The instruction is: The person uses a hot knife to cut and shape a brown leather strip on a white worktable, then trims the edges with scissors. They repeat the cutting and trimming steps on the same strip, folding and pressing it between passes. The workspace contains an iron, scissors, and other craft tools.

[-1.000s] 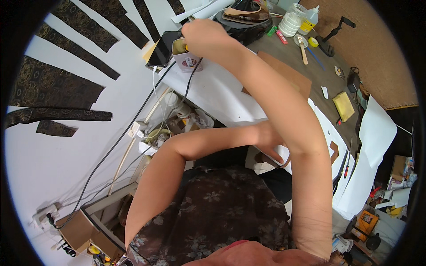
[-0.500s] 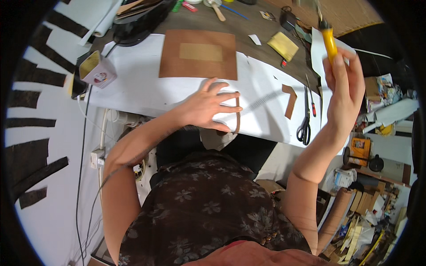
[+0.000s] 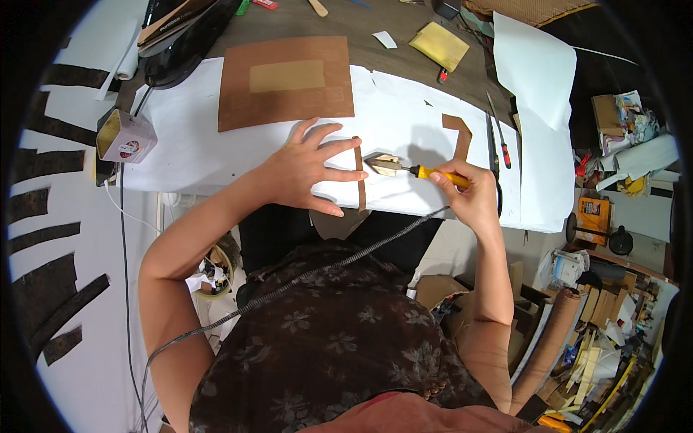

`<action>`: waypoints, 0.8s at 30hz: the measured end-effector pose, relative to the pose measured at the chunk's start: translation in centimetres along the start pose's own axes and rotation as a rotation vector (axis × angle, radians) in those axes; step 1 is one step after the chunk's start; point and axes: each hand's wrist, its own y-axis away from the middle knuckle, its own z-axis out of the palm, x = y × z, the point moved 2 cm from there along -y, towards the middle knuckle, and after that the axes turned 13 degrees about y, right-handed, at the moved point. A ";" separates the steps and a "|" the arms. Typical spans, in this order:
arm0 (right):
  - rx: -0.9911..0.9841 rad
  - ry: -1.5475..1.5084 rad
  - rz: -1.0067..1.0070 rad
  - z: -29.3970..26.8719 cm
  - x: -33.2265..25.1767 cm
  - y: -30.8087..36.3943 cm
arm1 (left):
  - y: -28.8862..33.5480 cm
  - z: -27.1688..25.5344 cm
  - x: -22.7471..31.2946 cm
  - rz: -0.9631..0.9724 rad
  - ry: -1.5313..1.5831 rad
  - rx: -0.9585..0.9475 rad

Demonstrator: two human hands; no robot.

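Note:
My left hand lies spread on the white paper. Two of its fingertips rest on a narrow brown strip, which runs toward the table's near edge. My right hand is closed round the yellow handle of a small corded iron. The iron's pointed metal tip is just right of the strip; whether it touches the paper I cannot tell. Beyond my left hand lies a brown sheet with a tan rectangle in its middle. An angled brown piece lies beyond my right hand.
Black scissors, partly hidden by my right hand, and a red-and-black screwdriver lie at the right. A yellow pad is farther back. A pinkish container stands at the left. The iron's coiled cord crosses my body.
My right hand has brought the iron down and left from the raised upper right to beside the strip. My left hand stays spread at the strip. The whole view has shifted somewhat.

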 end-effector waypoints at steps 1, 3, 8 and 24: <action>-0.021 0.013 -0.024 0.0 -0.2 -0.3 | 0.0 0.0 0.1 -0.003 0.004 -0.003; -0.052 0.023 -0.036 0.1 -0.6 -0.9 | 0.0 0.0 0.2 -0.010 0.011 -0.005; -0.104 0.038 -0.086 0.6 -0.5 -2.5 | 0.0 0.0 0.2 -0.013 0.019 0.006; -0.126 0.082 -0.112 1.4 -0.3 -4.4 | 0.0 0.0 0.1 -0.029 0.059 -0.009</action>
